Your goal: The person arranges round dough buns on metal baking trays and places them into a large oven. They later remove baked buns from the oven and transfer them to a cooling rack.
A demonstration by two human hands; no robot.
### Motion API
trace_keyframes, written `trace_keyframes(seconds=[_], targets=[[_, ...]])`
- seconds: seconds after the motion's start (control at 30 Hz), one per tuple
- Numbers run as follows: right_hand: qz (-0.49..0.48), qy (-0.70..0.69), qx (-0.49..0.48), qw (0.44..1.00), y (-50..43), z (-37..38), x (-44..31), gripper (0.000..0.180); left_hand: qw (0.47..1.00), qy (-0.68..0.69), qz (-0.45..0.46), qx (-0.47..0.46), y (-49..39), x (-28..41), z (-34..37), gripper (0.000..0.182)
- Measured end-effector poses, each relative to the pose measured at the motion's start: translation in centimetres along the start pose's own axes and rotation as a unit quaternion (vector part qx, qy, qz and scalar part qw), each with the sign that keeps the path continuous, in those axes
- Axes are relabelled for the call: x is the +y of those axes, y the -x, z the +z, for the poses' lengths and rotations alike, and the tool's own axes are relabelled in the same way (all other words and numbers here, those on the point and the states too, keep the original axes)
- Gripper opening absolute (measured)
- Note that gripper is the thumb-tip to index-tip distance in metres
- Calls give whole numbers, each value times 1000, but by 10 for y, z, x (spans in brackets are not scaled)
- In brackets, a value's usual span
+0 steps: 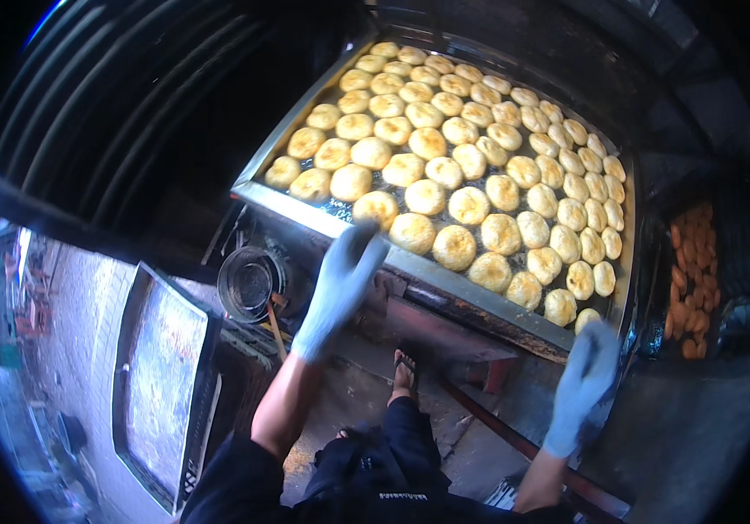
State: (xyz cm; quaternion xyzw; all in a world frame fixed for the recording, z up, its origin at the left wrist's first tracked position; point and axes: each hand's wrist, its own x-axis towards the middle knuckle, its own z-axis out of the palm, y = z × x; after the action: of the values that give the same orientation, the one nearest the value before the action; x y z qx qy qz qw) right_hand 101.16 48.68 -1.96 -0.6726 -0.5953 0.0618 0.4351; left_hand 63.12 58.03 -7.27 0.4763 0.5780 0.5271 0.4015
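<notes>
A large metal baking tray (473,288) lies before me, covered in rows of round, pale dough cakes with browned tops (455,247). My left hand (347,281), in a light glove, is at the tray's near edge, left of the middle, and its fingertips are blurred. My right hand (588,373), gloved too, is at the near right corner, beside the last round cake (586,319). Whether either hand grips the rim or only hovers over it cannot be made out. Dark patches show on both gloves.
A round metal pan (250,285) and a wooden handle (277,327) are below the tray's left end. An empty metal tray (162,376) stands at the lower left. Orange-brown pieces (694,281) lie in a dark space at the right. A red bar (489,419) slants beside my feet.
</notes>
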Motion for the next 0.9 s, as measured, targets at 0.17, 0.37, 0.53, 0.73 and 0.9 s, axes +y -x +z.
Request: trace_keyframes(seconds=[0.17,0.37,0.53,0.73,0.9], targets=[[242,-203,-139,939,152,27,2,25,807,381,-408,192,253,-70,-157,104],[151,-251,-356,887,268,61,-81,26,826,381,-195,366,407,-86,-327,110],[20,-253,-461,850,297,84,-168,27,819,400,-146,384,460,-152,-346,45],[137,-265,-609,735,298,120,-182,76,847,295,-213,387,668,-158,-249,7],[53,-262,-695,668,363,145,-147,79,556,633,-277,462,846,-101,-159,17]])
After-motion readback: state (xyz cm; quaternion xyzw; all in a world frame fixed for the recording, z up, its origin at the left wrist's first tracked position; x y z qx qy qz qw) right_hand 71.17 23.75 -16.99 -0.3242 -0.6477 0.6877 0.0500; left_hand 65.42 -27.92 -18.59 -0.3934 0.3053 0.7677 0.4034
